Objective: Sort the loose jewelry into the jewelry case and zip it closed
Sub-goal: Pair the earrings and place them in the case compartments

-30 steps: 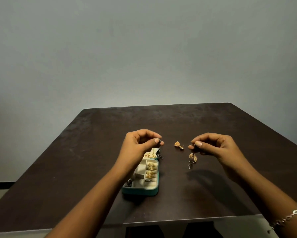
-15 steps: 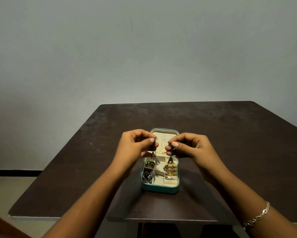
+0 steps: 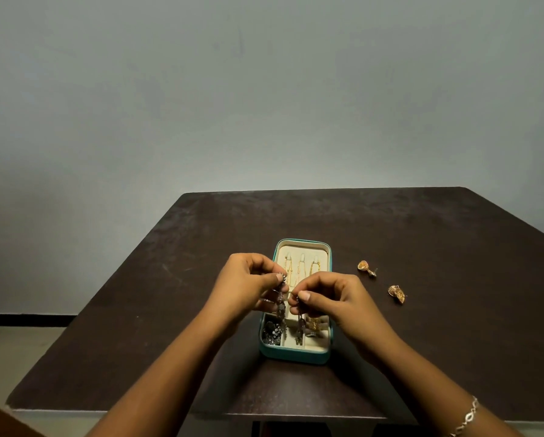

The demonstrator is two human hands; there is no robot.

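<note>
A teal jewelry case (image 3: 296, 357) lies open on the dark table, its cream lid panel holding gold chains (image 3: 301, 269). My left hand (image 3: 248, 285) pinches the top of a dark silver dangling earring (image 3: 280, 305) over the case. My right hand (image 3: 330, 298) pinches a second dark silver earring (image 3: 299, 329), whose tip hangs into a middle compartment. Dark jewelry (image 3: 270, 334) fills the left compartment and gold rings (image 3: 314, 325) sit at the right. Two loose gold earrings (image 3: 366, 268) (image 3: 396, 293) lie on the table to the right.
The dark brown table (image 3: 422, 234) ends at a near edge below my forearms and a far edge by the grey wall. A silver bracelet (image 3: 466, 417) circles my right wrist. Floor shows at the left past the table's edge.
Both hands carried their silver earrings together over the case, and the earrings now hang lower into it. My head turned, so the case sits centred and the two gold earrings are in view again.
</note>
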